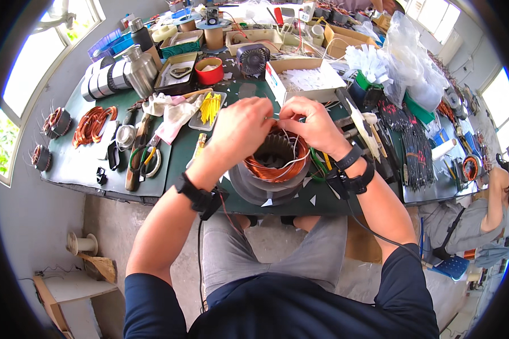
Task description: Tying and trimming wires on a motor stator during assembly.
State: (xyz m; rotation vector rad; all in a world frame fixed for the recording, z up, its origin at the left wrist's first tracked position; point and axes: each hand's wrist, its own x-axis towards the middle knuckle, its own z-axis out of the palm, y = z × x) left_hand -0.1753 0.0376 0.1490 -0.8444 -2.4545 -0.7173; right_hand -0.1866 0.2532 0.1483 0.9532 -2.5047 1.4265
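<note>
A motor stator (275,169) with copper windings stands on a round grey base (260,196) at the near edge of the table. White cord or leads run over the top of its coil. Above its far rim, my left hand (244,125) pinches with closed fingers, and my right hand (309,121) does the same just beside it. A thin pale strand shows between the fingertips. Which end each hand grips is too small to tell. Inside the stator, the slotted bore is partly shaded.
Left of my arms lie scissors (150,162), a copper wire coil (95,125) and a tray of yellow sleeves (210,107). A small black fan (253,60) and a white box (300,79) stand beyond. Dark sleeves (416,155) lie at right, near another person (464,220).
</note>
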